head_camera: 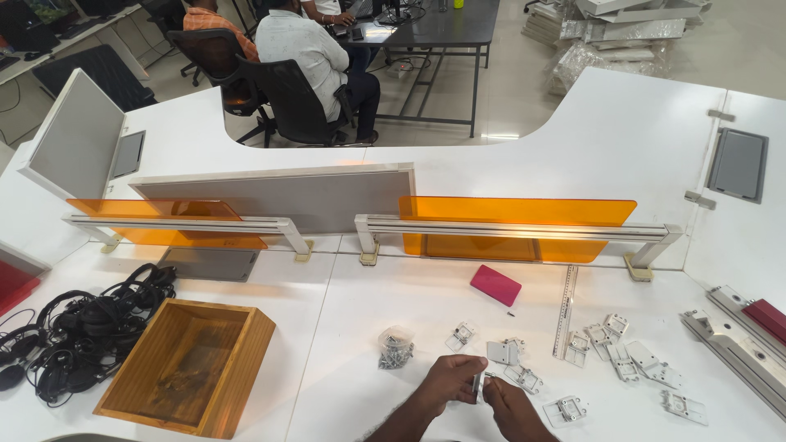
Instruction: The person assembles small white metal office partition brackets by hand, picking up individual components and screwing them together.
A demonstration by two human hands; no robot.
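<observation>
My left hand (446, 383) and my right hand (509, 406) meet low in the head view over the white desk (352, 311), both pinching one small metal bracket (480, 383) between the fingers. Just left of the hands lies a small clear bag of screws (396, 348). Several more metal brackets (610, 348) are scattered on the desk to the right and behind the hands. A steel ruler (565, 311) lies upright among them.
A wooden box (192, 368) sits at the left with a tangle of black headsets (78, 327) beyond it. A pink flat case (495, 285) lies behind the brackets. Orange screen panels (516, 225) on rails cross the desk. Metal rail parts (741, 348) at right. People sit at the far table.
</observation>
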